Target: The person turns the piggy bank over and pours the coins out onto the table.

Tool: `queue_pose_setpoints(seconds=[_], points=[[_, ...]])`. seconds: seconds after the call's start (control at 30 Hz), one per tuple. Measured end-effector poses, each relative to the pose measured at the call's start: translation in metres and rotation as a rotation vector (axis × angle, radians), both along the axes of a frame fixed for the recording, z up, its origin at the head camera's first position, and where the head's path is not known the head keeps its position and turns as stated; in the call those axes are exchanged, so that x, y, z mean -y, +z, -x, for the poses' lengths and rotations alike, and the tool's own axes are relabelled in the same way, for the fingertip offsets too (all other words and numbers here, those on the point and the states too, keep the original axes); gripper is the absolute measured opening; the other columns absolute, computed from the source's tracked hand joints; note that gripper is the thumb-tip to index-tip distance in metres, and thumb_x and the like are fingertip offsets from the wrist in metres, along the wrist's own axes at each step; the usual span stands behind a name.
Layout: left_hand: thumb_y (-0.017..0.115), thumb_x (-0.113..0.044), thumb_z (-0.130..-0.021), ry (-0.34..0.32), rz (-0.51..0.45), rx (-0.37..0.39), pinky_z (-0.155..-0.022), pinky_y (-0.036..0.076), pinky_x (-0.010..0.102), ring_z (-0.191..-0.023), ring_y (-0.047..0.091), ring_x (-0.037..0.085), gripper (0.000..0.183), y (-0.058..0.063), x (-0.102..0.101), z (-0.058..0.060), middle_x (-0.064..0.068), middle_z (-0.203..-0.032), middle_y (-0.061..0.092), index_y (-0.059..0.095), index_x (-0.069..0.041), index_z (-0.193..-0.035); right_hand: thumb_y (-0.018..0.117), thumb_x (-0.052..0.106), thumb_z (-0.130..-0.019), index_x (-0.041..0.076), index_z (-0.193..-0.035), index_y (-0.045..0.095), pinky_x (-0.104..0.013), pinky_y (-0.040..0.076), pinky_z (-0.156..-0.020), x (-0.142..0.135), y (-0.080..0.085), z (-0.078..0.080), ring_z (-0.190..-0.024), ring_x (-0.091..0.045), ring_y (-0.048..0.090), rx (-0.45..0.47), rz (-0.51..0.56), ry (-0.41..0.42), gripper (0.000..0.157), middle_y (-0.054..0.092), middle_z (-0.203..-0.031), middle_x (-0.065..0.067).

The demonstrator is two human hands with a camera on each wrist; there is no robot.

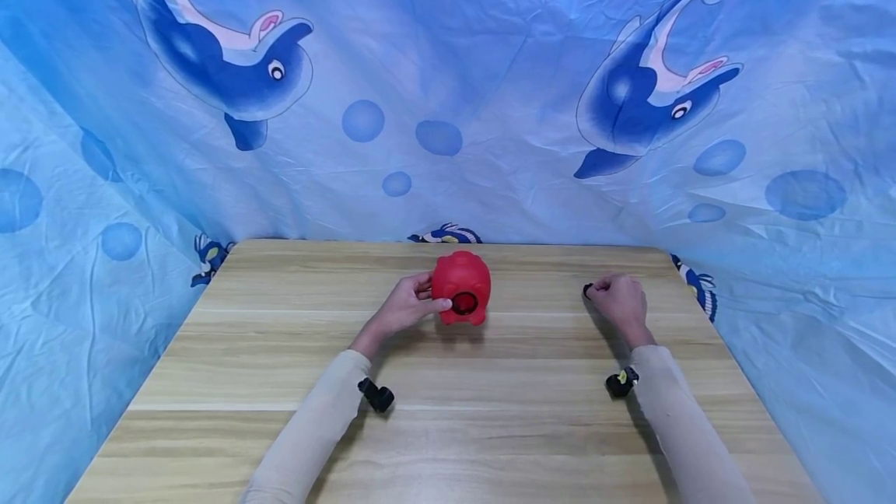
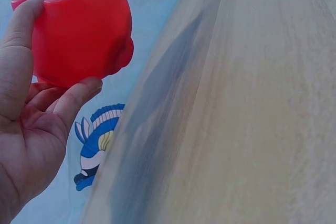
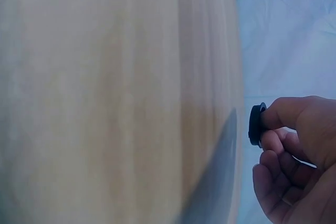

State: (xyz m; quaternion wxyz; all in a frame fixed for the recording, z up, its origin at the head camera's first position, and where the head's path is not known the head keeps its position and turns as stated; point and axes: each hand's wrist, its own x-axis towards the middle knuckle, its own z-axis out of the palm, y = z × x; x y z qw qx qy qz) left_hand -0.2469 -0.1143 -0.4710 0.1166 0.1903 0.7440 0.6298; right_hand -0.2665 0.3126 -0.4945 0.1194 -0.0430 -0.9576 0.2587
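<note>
Over the bench (image 1: 504, 426)'s far middle, the left hand (image 1: 404, 308) grips a red piggy bank (image 1: 460, 272), best held steady, thumb (image 1: 439, 305) clear of its round opening (image 1: 464, 302), while the right hand (image 1: 619, 304), far right, pinches a black plug (image 3: 255, 124).

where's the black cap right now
In the head view, the black cap is pinched in the right hand, well to the right of the red toy.
</note>
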Motion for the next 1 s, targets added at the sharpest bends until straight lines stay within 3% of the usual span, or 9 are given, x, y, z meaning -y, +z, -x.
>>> queue_pose_setpoints(seconds=[0.17, 0.37, 0.4, 0.67, 1.0], points=[[0.075, -0.014, -0.093, 0.001, -0.013, -0.009, -0.098, 0.057, 0.037, -0.119, 0.066, 0.034, 0.061, 0.006, 0.0, -0.006, 0.022, -0.135, 0.064, 0.05, 0.006, -0.145, 0.068, 0.017, -0.089, 0.004, -0.083, 0.078, -0.036, 0.049, -0.063, -0.002, -0.001, -0.001, -0.068, -0.022, 0.065, 0.077, 0.0, -0.01, 0.017, 0.076, -0.082, -0.011], [0.078, -0.016, -0.091, 0.01, -0.004, -0.016, -0.101, 0.055, 0.039, -0.122, 0.064, 0.032, 0.067, -0.02, 0.004, 0.009, 0.018, -0.138, 0.062, 0.049, 0.0, -0.149, 0.068, 0.019, -0.091, 0.004, -0.085, 0.079, -0.036, 0.049, -0.063, -0.004, -0.003, -0.002, -0.068, -0.021, 0.065, 0.119, 0.009, 0.002, 0.02, 0.076, -0.082, -0.011], [0.079, -0.017, -0.091, 0.01, -0.007, -0.021, -0.101, 0.055, 0.038, -0.122, 0.064, 0.031, 0.068, -0.025, 0.004, 0.011, 0.017, -0.138, 0.062, 0.049, -0.001, -0.149, 0.069, 0.02, -0.092, 0.004, -0.085, 0.08, -0.036, 0.049, -0.063, -0.004, -0.003, -0.002, -0.068, -0.021, 0.065, 0.117, 0.009, 0.005, 0.02, 0.077, -0.082, -0.011], [0.081, -0.022, -0.089, 0.004, -0.014, -0.051, -0.101, 0.055, 0.038, -0.122, 0.064, 0.028, 0.072, -0.025, 0.003, 0.012, 0.012, -0.138, 0.063, 0.048, -0.004, -0.15, 0.071, 0.028, -0.092, 0.005, -0.09, 0.081, -0.041, 0.051, -0.066, -0.006, 0.0, -0.004, -0.077, -0.029, 0.069, 0.073, -0.002, -0.01, 0.025, 0.078, -0.09, -0.014], [0.083, -0.019, -0.087, 0.004, -0.034, -0.056, -0.102, 0.054, 0.039, -0.124, 0.062, 0.028, 0.076, -0.026, 0.004, 0.012, 0.011, -0.14, 0.062, 0.046, -0.005, -0.152, 0.068, 0.026, -0.093, 0.004, -0.092, 0.079, -0.038, 0.049, -0.063, 0.001, 0.006, -0.011, -0.067, -0.022, 0.064, 0.008, 0.018, -0.014, 0.024, 0.076, -0.082, -0.011]])
